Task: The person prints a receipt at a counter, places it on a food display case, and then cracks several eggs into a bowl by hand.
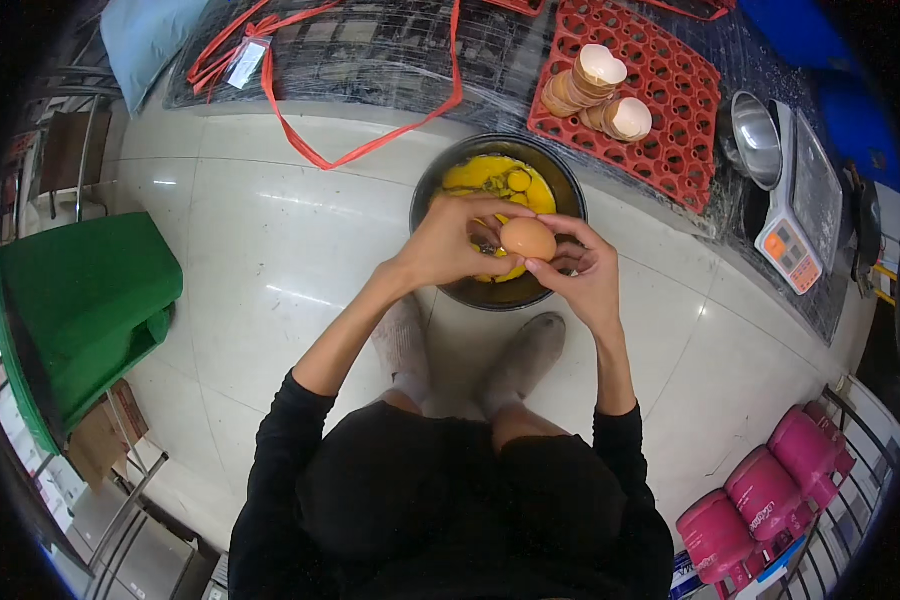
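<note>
Between the fingertips of my left hand [461,232] and my right hand [589,259] is a brown egg [529,238], whose visible shell looks whole. Both hands grip it from opposite sides, above a round dark bowl [495,298]. Inside the bowl lies a pool of raw egg [487,171] with several yolks, partly hidden by my hands. At the upper right, a red plastic egg tray [667,82] carries stacked empty eggshells [596,71], and a second shell stack [626,120] lies beside them.
A digital kitchen scale [795,217] and a steel bowl [754,139] stand at right. Red plastic strapping [367,146] hangs over the wrapped surface's edge [360,75]. A green bin [90,300] is at left, pink gas canisters [772,487] at lower right. My shoes [529,349] are near the bowl.
</note>
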A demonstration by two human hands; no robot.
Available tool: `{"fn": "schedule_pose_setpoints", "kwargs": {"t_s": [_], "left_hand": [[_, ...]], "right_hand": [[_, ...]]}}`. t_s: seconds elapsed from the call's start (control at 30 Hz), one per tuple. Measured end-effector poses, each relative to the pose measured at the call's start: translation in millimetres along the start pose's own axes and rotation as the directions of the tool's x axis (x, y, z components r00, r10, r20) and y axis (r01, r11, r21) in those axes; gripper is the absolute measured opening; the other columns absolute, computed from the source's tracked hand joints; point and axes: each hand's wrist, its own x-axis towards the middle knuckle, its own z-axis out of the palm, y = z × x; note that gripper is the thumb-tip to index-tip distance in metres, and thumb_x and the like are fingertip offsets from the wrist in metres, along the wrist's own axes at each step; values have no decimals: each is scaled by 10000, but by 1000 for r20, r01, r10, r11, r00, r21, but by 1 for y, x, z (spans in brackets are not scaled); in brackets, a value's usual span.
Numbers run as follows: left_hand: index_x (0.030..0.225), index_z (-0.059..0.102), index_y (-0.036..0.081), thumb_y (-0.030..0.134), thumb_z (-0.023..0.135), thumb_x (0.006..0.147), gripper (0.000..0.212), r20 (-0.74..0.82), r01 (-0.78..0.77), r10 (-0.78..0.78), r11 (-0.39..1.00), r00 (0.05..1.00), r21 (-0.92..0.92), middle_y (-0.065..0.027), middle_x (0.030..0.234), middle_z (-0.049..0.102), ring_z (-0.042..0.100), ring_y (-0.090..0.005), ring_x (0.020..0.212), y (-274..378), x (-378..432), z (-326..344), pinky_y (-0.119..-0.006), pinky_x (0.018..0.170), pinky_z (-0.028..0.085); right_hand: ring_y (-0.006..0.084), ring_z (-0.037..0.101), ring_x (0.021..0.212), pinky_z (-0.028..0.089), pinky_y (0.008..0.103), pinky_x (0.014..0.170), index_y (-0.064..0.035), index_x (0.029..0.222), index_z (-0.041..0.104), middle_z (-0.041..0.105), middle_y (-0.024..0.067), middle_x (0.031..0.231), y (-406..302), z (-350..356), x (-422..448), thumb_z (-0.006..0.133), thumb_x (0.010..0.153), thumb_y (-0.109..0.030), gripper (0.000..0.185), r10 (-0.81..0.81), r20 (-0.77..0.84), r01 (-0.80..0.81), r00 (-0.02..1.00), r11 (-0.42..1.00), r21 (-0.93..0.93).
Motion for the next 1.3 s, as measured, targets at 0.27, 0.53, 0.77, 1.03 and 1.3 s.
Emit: {"fn": "schedule_pose_setpoints", "kwargs": {"t_s": [0.27,0.53,0.77,1.03,1.3], "left_hand": [[1118,624,-16,97,693,680,457,-126,-62,86,981,988,184,-178,1023,667,679,-249,881,-5,11,14,-321,800,554],[1108,634,-26,91,664,670,454,-240,-65,122,970,963,232,-202,1023,660,666,-287,914,-9,14,22,-337,814,533],[1112,633,-27,108,661,671,462,-256,-76,146,961,956,264,-214,1029,653,648,-338,947,-15,15,20,-363,869,507],[1149,597,-12,130,664,689,486,23,-160,166,888,986,431,-212,1118,616,607,-364,1025,-34,19,-20,-399,917,484],[1183,586,45,160,702,760,453,-248,6,211,750,945,661,-130,1083,602,633,-287,932,-36,6,-34,-371,840,510]], "right_hand": [[124,667,753,559,252,652,1,1132,630,686,113,966,12,14,10,738,711,-20,436,-71,-140,41,988,978,-203],[149,678,752,570,267,677,-6,1148,640,689,143,997,14,16,15,735,690,-32,469,-117,-215,60,970,966,-252],[171,684,798,574,281,695,-32,1157,640,678,137,1047,14,10,20,723,682,-29,482,-165,-158,107,974,941,-320],[286,611,895,499,405,775,-74,1153,600,628,87,1031,22,-3,28,696,702,-63,461,-320,203,323,925,384,-865],[202,617,856,489,323,760,-70,1080,589,615,76,1042,15,-9,20,733,705,-41,402,-347,-155,120,925,655,-746]]}}
